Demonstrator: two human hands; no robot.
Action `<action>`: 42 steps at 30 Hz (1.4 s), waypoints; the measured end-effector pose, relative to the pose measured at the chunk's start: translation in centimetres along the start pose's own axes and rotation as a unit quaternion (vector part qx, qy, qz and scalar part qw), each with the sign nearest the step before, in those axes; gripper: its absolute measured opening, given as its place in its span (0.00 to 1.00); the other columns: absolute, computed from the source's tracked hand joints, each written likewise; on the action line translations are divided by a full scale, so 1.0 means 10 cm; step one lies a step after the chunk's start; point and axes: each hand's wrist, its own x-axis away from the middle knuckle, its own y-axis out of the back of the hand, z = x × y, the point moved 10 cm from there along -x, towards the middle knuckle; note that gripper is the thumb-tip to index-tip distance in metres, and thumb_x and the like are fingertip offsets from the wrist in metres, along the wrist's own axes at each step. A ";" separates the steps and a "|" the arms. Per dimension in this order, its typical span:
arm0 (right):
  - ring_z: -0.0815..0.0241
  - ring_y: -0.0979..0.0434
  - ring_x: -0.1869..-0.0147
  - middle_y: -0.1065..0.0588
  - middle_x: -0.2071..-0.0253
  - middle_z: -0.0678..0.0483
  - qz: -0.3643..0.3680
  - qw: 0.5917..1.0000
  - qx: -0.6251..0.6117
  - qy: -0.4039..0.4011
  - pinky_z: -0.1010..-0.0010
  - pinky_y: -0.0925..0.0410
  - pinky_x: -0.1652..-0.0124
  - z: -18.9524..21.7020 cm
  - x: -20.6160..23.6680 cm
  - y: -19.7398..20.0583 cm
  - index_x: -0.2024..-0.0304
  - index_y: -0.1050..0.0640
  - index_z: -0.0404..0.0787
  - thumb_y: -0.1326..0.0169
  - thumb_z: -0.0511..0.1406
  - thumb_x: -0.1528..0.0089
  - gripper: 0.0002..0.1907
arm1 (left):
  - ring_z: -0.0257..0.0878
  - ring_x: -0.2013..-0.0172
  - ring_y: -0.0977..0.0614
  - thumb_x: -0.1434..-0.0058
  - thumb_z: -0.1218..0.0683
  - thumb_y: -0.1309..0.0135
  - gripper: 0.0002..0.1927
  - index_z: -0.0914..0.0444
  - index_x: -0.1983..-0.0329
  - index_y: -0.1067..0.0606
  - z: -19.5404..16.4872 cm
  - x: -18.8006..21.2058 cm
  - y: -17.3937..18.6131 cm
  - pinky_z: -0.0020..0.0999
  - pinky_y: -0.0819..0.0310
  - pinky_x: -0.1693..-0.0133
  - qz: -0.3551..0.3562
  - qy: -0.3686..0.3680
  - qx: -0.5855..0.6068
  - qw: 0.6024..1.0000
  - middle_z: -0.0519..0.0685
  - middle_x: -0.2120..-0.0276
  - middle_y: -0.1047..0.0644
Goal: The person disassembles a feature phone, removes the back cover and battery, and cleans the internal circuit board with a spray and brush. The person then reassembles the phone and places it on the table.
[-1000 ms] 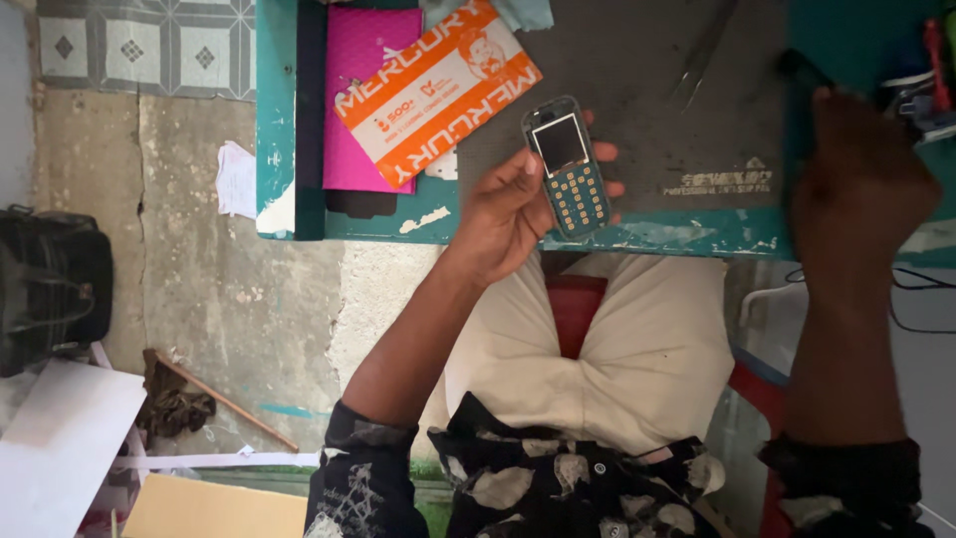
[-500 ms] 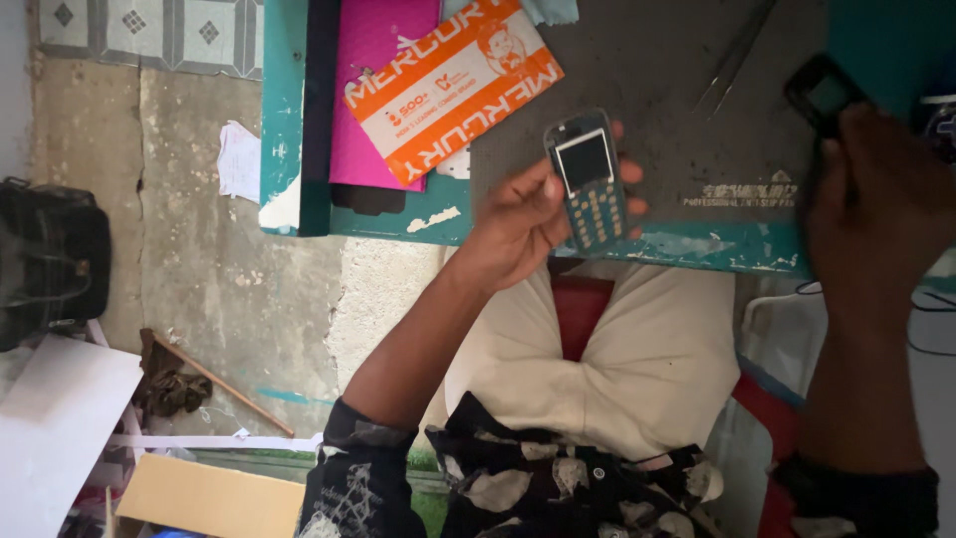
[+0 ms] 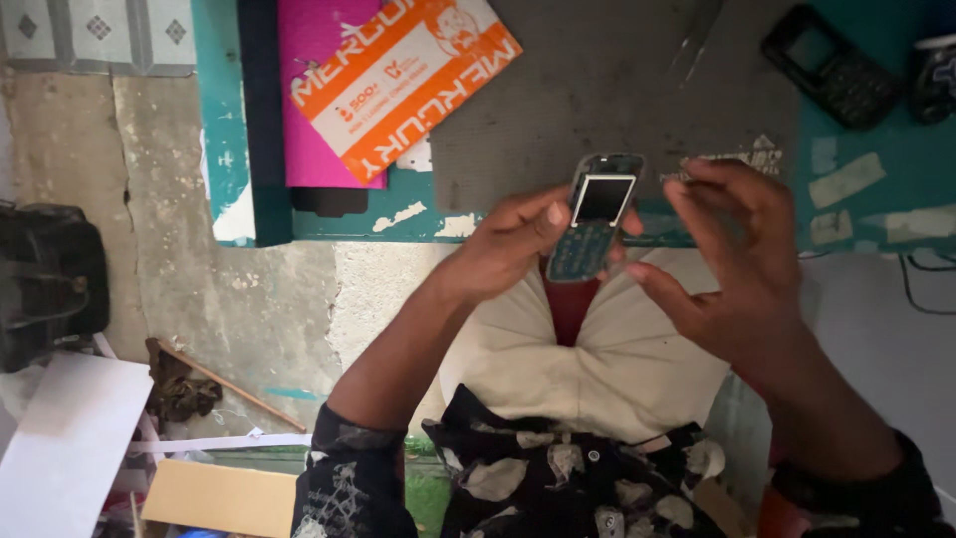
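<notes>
Looking down, we see the left hand (image 3: pixel 508 244) gripping a small phone (image 3: pixel 595 214) by its side, thumb beside the blank screen, keypad toward the body. The phone hangs just over the near edge of the table (image 3: pixel 876 199), above the lap. The right hand (image 3: pixel 732 264) hovers just beside the phone with its fingers (image 3: pixel 697 204) loosely spread and curled, holding nothing; whether a fingertip touches the phone's edge we cannot tell.

Beyond the phone, a grey mat (image 3: pixel 617 80) covers the middle of the table, with a pair of tweezers (image 3: pixel 697 45) lying on it. Farther right of the phone, well apart, a dark phone shell (image 3: pixel 832 65) rests on the teal top. Left of the phone, an orange and white packet (image 3: pixel 403 80) lies tilted across a pink sheet (image 3: pixel 314 120). Past the table's left edge, far from the phone, a black bag (image 3: pixel 45 284) sits on the bare concrete floor (image 3: pixel 249 309), with a cardboard box (image 3: pixel 224 498) nearer the body.
</notes>
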 end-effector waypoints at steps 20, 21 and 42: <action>0.45 0.24 0.36 0.39 0.36 0.39 0.020 0.998 -0.003 -0.056 0.58 0.24 0.41 0.07 0.08 0.22 0.53 0.25 0.31 0.27 0.30 0.46 0.23 | 0.40 0.47 0.20 0.18 0.43 0.61 0.26 0.65 0.29 0.32 0.33 0.01 -0.48 0.39 0.19 0.45 0.035 0.019 -0.007 0.999 0.53 0.41 0.25; 0.45 0.24 0.36 0.39 0.37 0.39 0.021 0.998 -0.016 -0.060 0.58 0.24 0.41 0.07 0.08 0.24 0.54 0.26 0.31 0.28 0.30 0.46 0.23 | 0.40 0.47 0.20 0.18 0.43 0.61 0.25 0.66 0.30 0.32 0.31 0.02 -0.50 0.38 0.19 0.45 0.038 0.013 -0.016 0.999 0.53 0.41 0.24; 0.48 0.21 0.40 0.27 0.43 0.42 -0.001 0.999 -0.015 -0.045 0.61 0.23 0.47 0.27 0.16 0.30 0.46 0.25 0.35 0.27 0.33 0.47 0.29 | 0.45 0.42 0.20 0.20 0.40 0.62 0.30 0.64 0.27 0.34 0.21 0.14 -0.53 0.44 0.18 0.43 0.015 0.014 0.011 1.000 0.56 0.39 0.25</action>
